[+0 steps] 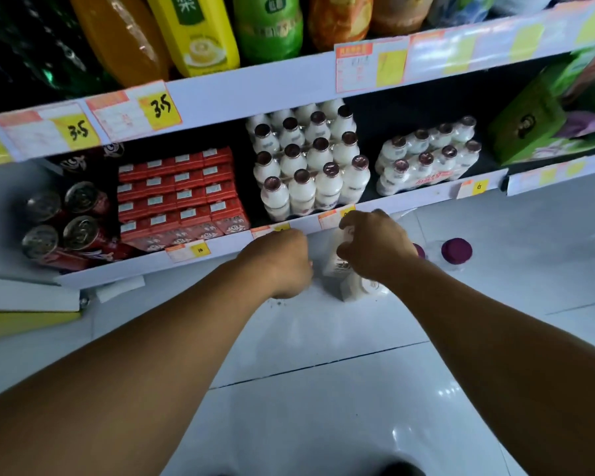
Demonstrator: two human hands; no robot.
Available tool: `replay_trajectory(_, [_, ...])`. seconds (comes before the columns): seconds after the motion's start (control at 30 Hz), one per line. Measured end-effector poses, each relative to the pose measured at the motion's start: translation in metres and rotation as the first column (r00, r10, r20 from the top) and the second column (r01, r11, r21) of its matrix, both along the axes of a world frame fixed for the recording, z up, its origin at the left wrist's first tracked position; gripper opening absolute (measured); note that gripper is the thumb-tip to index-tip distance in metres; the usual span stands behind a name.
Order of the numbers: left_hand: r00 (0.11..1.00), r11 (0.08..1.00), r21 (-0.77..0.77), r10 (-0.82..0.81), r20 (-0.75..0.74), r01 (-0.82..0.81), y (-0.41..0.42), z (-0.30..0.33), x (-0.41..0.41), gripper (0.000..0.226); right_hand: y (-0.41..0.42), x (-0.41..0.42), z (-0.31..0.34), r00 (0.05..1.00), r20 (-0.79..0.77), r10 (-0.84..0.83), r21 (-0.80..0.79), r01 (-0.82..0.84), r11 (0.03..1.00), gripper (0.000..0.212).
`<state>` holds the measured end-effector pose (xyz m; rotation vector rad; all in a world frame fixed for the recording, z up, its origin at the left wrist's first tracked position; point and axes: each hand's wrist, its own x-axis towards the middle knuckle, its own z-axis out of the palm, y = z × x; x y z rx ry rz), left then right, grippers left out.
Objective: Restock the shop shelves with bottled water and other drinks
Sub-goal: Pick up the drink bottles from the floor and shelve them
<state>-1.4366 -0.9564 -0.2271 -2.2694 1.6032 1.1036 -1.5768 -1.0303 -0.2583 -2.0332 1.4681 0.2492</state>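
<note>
White milk-drink bottles [352, 286] in a shrink-wrapped pack stand upright on the floor, just below the lower shelf [409, 202]. Right hand [375, 247] clamps a bottle top from above; left hand [282, 266], fingers curled, sits just left, its grip hidden.

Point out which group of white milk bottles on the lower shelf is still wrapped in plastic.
The smaller pack on the right, eight bottles bundled in clear film with red print. The bigger block left of it shows no such printed wrap.
</note>
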Motion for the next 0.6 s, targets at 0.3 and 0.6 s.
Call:
replay_trajectory(0.3, [0.662,0.728,-0.222,0.395,-0.636,-0.648,-0.027,0.093,0.0,0.055,-0.018,0.011,0.182,0.963,0.199,0.182,-0.143,-0.155,0.977,0.045])
replay_trajectory(0.6, [0.434,0.782,-0.101,0.228,-0.872,-0.615,-0.023,0.218,0.004,0.092,-0.014,0.001,0.329,0.683,0.731,-0.006,-0.204,0.226,0.952,0.028])
